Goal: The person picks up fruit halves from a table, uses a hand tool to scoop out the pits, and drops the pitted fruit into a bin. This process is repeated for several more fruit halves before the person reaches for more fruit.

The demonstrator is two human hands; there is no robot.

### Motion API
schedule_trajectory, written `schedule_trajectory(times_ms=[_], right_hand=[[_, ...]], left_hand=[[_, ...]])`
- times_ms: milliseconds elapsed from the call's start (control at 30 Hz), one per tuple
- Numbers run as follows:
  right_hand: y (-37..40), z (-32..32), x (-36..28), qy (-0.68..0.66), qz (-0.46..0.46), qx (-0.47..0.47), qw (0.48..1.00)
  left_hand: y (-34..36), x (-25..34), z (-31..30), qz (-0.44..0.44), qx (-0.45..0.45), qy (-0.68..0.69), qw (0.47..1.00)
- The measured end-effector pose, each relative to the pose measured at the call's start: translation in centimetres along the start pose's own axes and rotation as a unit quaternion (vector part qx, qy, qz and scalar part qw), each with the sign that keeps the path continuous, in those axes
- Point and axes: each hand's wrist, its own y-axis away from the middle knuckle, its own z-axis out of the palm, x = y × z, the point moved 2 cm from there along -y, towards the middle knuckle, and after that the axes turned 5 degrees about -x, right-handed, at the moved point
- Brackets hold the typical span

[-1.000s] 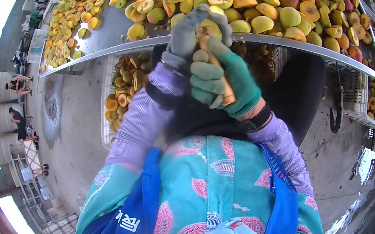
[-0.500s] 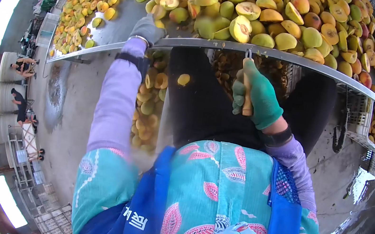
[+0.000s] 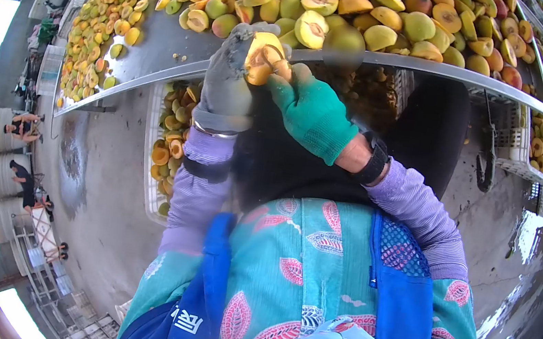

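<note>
My left hand [image 3: 227, 77], in a grey glove, is closed round a yellow peach half [image 3: 260, 53] just over the table's near edge. The cut face is turned toward me. Against its lower right side presses my right hand [image 3: 314, 113], in a green glove with curled fingers. A wooden-handled tool was plain in that hand a moment ago; now the fingers and fruit hide most of it. Right beyond both hands, many halved peaches [image 3: 416, 27] are heaped on the metal table [image 3: 165, 37].
Below the table edge at left stands a white crate [image 3: 152, 146] of peach halves. Another fruit-filled crate [image 3: 513, 151] is at right. Dark scraps [image 3: 365, 96] lie under the table, above my legs. Far left, people [image 3: 23, 183] sit near large white tubs [image 3: 1, 177].
My left hand has come off the tabletop fruit, now holding a peach half. My right hand has moved left and up to meet it. The view has shifted slightly.
</note>
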Motion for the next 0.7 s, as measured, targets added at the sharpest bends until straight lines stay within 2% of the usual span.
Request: schedule_trajectory(times_ms=[133,200,300,367,400,433,500,533,567,633,700], right_hand=[[0.5,-0.2,0.3,-0.028,-0.002,0.028,0.999],[0.6,-0.1,0.3,-0.032,-0.005,0.024,0.999],[0.9,0.2,0.8,-0.06,0.0,-0.005,0.998],[0.9,0.0,1.6,-0.108,0.002,-0.029,0.994],[1.0,-0.1,1.3,-0.205,0.065,-0.056,0.975],[1.4,-0.5,0.3,-0.299,0.126,-0.083,0.942],[1.8,-0.7,-1.4,-0.47,0.243,-0.14,0.837],[1.5,-0.4,-0.9,-0.569,0.194,-0.195,0.775],[1.2,0.1,-0.2,-0.711,0.168,-0.26,0.632],[1.1,-0.4,-0.2,-0.779,0.171,-0.328,0.506],[2.0,-0.5,-0.7,-0.703,0.203,-0.313,0.605]], left_hand=[[-0.7,-1.6,1.0,0.085,0.045,-0.2,0.975],[-0.8,-2.4,0.8,0.082,0.077,-0.189,0.975],[-0.8,-3.3,0.4,-0.002,0.082,-0.049,0.995],[-1.0,-0.2,2.8,-0.058,0.057,0.053,0.995],[-1.5,-0.4,2.5,-0.04,0.004,-0.003,0.999],[-1.8,-0.4,2.8,-0.074,0.01,0.023,0.997],[-2.4,0.2,3.5,-0.14,0.029,0.077,0.987],[-2.6,0.5,3.7,-0.128,0.031,0.095,0.987],[-3.2,-2.3,2.4,-0.04,0.037,0.095,0.994],[-2.6,0.6,2.7,0.008,-0.114,-0.008,0.993],[-2.2,-1.8,2.5,-0.042,-0.082,0.122,0.988]])
